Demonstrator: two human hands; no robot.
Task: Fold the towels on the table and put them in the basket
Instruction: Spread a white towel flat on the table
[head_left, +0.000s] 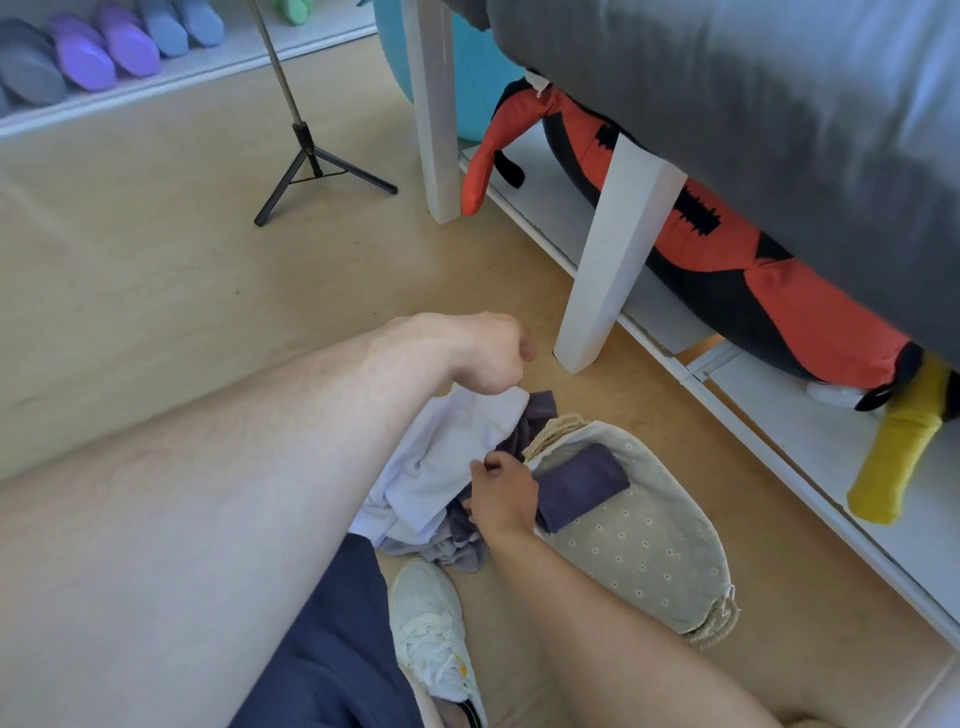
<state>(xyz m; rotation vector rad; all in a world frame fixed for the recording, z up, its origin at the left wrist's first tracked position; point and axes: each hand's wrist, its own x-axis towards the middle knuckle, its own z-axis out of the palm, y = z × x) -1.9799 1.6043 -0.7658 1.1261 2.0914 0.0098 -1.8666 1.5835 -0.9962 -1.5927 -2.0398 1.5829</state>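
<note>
A lined basket stands on the wooden floor with a folded dark purple towel inside it. Just left of the basket lies a heap of towels: a white towel on top of grey-purple towels. My left hand grips the upper edge of the white towel and lifts it. My right hand pinches cloth at the heap's right side, next to the basket rim.
Two white table legs stand beyond the basket, with a grey cloth hanging over the table. An orange and black plush toy lies on a low white shelf. A black tripod stands at the back left. My white shoe is near the heap.
</note>
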